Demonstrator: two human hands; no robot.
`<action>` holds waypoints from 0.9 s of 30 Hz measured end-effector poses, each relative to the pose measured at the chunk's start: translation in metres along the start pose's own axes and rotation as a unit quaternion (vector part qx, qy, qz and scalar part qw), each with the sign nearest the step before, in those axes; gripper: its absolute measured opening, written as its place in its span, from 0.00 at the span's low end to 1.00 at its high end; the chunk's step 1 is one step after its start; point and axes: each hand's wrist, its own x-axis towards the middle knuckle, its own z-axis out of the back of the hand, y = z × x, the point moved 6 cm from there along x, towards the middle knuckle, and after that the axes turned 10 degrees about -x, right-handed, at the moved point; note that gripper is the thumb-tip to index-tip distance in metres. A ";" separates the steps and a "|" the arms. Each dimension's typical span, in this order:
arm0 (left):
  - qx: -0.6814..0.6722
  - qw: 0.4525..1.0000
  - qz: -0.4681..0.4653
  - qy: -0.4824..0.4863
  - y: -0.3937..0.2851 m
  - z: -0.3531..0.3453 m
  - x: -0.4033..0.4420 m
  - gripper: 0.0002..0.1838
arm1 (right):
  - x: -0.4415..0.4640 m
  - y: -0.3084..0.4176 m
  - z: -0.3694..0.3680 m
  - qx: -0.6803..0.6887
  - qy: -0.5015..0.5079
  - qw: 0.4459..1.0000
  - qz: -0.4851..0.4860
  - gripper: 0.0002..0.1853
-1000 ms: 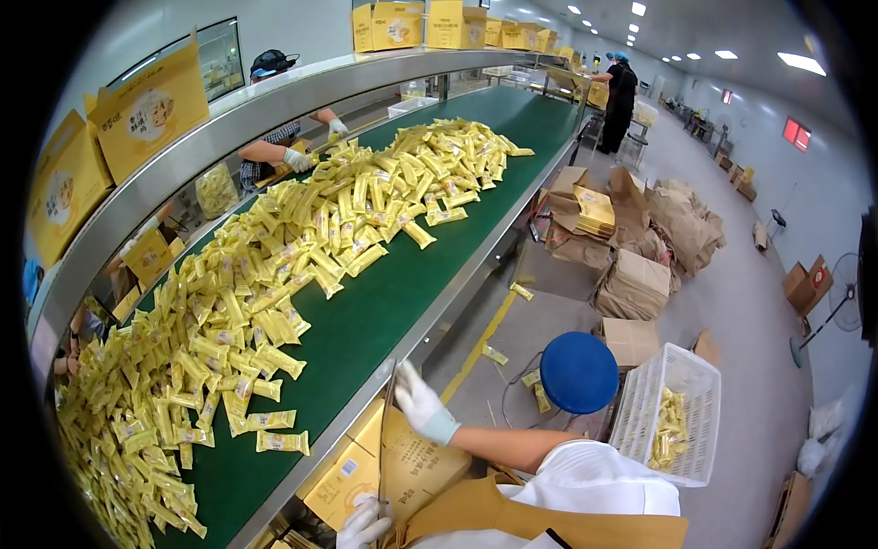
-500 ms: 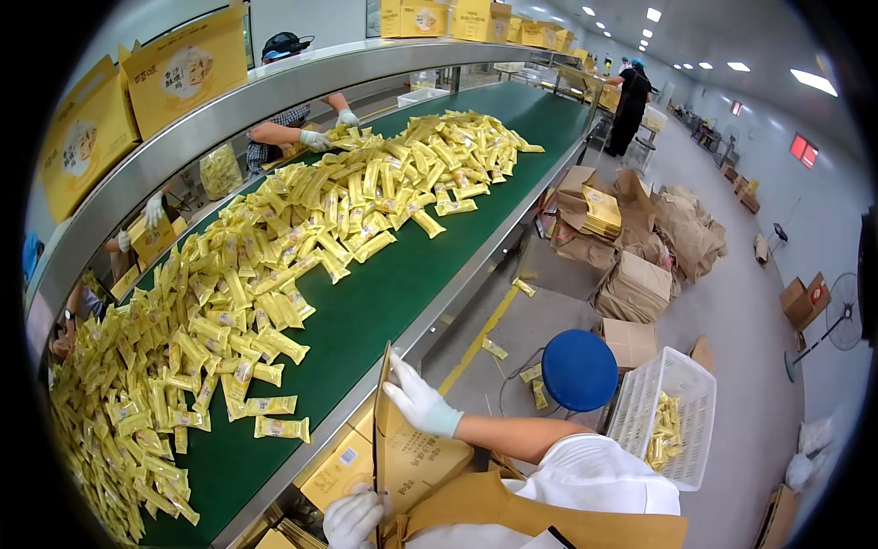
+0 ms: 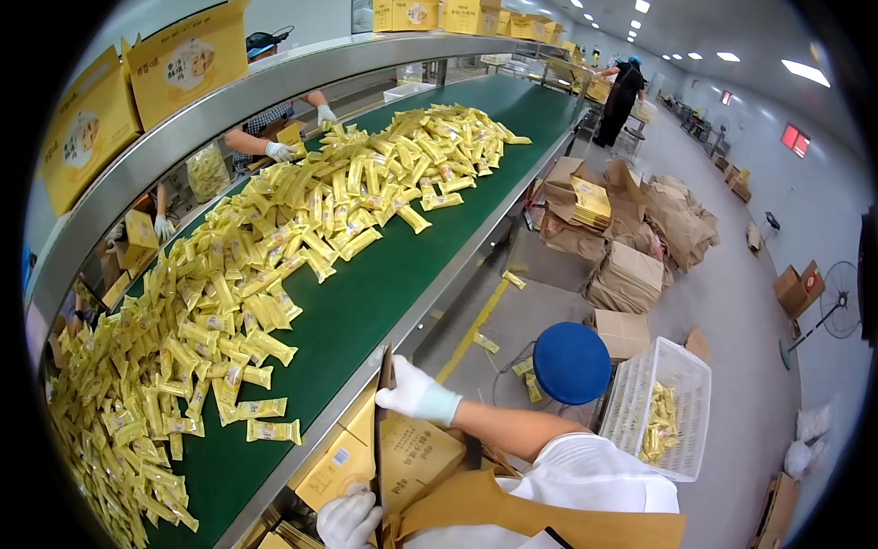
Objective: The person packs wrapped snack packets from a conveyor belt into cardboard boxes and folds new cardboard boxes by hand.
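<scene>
My right hand (image 3: 413,393), in a white glove, grips the upper end of a flat cardboard carton (image 3: 385,368), which I see almost edge-on. Down at the bottom of the view, my left hand (image 3: 347,521), gloved too, has its fingers curled at the carton's lower part. The carton stands upright close to the conveyor's near edge. Beside and below it are yellow printed boxes (image 3: 416,453). Across the green conveyor belt (image 3: 366,302) spreads a big heap of yellow wrapped snack packets (image 3: 265,247).
A blue round stool (image 3: 572,363) and a white crate (image 3: 692,412) with packets stand at right. Behind them lie brown paper bags and cartons (image 3: 626,279). Yellow boxes (image 3: 187,64) line the rail above the belt. Co-workers' gloved hands (image 3: 279,152) are across the belt.
My right hand has shifted slightly lower and left and closed more around the carton's edge. Across the belt, a co-worker's hands have moved back from the heap. The view has shifted a little.
</scene>
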 end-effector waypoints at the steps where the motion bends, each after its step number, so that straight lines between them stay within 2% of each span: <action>1: 0.006 1.000 -0.015 0.012 -0.002 -0.001 0.003 0.24 | 0.007 -0.009 0.004 -0.072 -0.044 0.996 -0.023 0.30; 4: 0.029 0.997 -0.058 0.049 -0.002 -0.005 0.007 0.19 | 0.013 -0.005 0.005 -0.119 -0.017 0.993 0.021 0.26; 5: 0.005 0.993 -0.075 0.088 -0.001 -0.008 0.008 0.17 | 0.015 -0.003 0.002 -0.142 -0.011 0.990 0.013 0.26; 7: -0.043 0.980 -0.105 0.166 0.004 -0.010 0.006 0.13 | 0.016 0.006 0.002 -0.187 -0.003 0.981 0.055 0.23; 9: 0.023 0.969 -0.022 0.246 0.017 0.004 0.004 0.15 | 0.016 0.020 0.000 -0.256 0.020 0.960 0.111 0.20; 10: 0.056 0.957 0.021 0.284 0.027 0.012 0.001 0.16 | 0.009 0.034 -0.004 -0.309 0.073 0.938 0.138 0.20; 12: 0.189 0.946 0.039 0.260 0.054 0.029 -0.010 0.10 | -0.008 0.058 -0.011 -0.410 0.178 0.874 0.189 0.20; 13: 0.237 0.913 0.134 0.302 0.062 0.032 0.003 0.13 | -0.012 0.058 -0.023 -0.421 0.201 0.857 0.221 0.20; 14: 0.143 0.981 0.048 0.119 0.068 0.030 0.008 0.15 | -0.015 0.059 -0.041 -0.431 0.225 0.837 0.252 0.20; 16: 0.158 0.963 0.101 0.196 0.090 0.004 -0.002 0.18 | -0.014 0.061 -0.075 -0.453 0.265 0.802 0.285 0.21; 17: 0.133 0.960 0.098 0.225 0.098 -0.011 -0.012 0.19 | -0.008 0.054 -0.096 -0.466 0.272 0.786 0.301 0.22; 18: 0.174 0.905 0.183 0.344 0.108 -0.026 -0.021 0.18 | -0.001 0.047 -0.113 -0.478 0.279 0.770 0.317 0.23; 19: 0.173 0.894 0.182 0.371 0.108 -0.033 -0.021 0.16 | 0.003 0.049 -0.119 -0.487 0.292 0.741 0.358 0.31; 20: 0.171 0.883 0.181 0.398 0.108 -0.039 -0.019 0.15 | 0.007 0.044 -0.123 -0.475 0.354 0.733 0.335 0.35; 21: 0.212 0.903 0.131 0.350 0.101 -0.034 -0.004 0.12 | 0.005 0.056 -0.110 -0.462 0.414 0.720 0.311 0.38; 22: 0.223 0.944 0.077 0.231 0.087 -0.018 0.017 0.20 | 0.002 0.060 -0.103 -0.449 0.472 0.703 0.285 0.42; 23: 0.324 0.926 0.107 0.161 0.079 -0.005 0.020 0.26 | 0.022 0.032 -0.112 -0.352 0.447 0.755 0.326 0.49; 24: 0.421 0.892 0.136 0.090 0.073 0.009 0.021 0.33 | 0.013 0.043 -0.085 -0.295 0.457 0.775 0.321 0.53; 25: 0.451 0.873 0.180 0.033 0.076 0.021 0.019 0.39 | 0.007 0.046 -0.067 -0.268 0.420 0.815 0.297 0.54; 27: 0.357 0.892 0.278 0.019 0.085 0.028 0.014 0.37 | -0.002 0.045 -0.048 -0.176 0.355 0.890 0.226 0.59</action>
